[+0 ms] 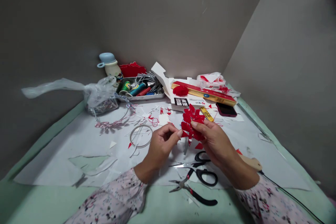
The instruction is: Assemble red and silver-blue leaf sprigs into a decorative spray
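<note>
A cluster of red petals with shiny bits (189, 119) is raised over the middle of the table. My right hand (216, 140) grips it from the right, thumb pressed on its front. From the left, my left hand (166, 141) pinches a petal at the lower left edge between thumb and index finger. Below the hands lie black-handled scissors (207, 176), partly open. Nearer me are pliers (195, 194) with black and red handles. A wire or tape ring (141, 126) rests left of my left hand.
At the back stand a metal tray (147, 97) of thread spools and wire, a bottle (111, 66), a white box (173, 103) and a long red-gold box (204, 93). A phone (226, 109) lies right. A plastic bag (101, 94) and beaded hoop (112, 125) sit left. A corded wooden-handled tool (252, 162) lies by my right wrist.
</note>
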{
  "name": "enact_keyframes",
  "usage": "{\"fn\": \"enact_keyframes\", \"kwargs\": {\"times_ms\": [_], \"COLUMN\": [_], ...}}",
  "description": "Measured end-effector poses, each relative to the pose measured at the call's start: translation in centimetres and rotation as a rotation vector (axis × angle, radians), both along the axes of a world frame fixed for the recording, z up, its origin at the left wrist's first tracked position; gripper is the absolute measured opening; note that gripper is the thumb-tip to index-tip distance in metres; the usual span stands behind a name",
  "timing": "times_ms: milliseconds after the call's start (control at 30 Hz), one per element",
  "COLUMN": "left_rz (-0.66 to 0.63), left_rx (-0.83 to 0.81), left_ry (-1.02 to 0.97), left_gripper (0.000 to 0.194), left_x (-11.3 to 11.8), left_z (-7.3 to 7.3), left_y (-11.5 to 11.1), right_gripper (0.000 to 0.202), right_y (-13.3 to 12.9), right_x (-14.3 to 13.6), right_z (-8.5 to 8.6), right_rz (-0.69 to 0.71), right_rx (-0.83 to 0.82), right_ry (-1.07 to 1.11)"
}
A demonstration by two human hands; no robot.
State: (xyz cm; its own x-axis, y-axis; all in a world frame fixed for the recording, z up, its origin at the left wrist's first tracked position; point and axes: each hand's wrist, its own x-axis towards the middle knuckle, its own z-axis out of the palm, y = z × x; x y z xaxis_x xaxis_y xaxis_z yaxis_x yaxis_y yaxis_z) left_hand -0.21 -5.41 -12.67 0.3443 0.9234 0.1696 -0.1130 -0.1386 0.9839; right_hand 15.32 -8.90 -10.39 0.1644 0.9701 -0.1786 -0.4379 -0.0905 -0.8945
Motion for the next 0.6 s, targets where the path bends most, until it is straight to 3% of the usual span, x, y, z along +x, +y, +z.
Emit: {"fn": "enact_keyframes", "kwargs": {"times_ms": [200,400,600], "left_rz": [-0.012,-0.092,0.0], "left_rx": [0.012,-0.052,-0.06], "left_ry": [-0.003,-0.132,-0.077], "left_gripper": [0.023,0.021,0.02], "left_x": [-0.08,-0.19,0.18], "left_z": [0.16,0.1,-0.05], "left_y": [-0.15,-0.24,-0.3], "right_gripper": [0.015,0.02,0.022], "right_y": [-0.05,-0.11,-0.19], "right_x": [-0.17,-0.15,-0.41], "right_z": [0.2,-0.14,-0.46], "right_rz": [-0.006,0.071,0.088], "right_rx": [0.01,0.001,0.0], "right_ry": [0.041,-0.089,-0.137]}}
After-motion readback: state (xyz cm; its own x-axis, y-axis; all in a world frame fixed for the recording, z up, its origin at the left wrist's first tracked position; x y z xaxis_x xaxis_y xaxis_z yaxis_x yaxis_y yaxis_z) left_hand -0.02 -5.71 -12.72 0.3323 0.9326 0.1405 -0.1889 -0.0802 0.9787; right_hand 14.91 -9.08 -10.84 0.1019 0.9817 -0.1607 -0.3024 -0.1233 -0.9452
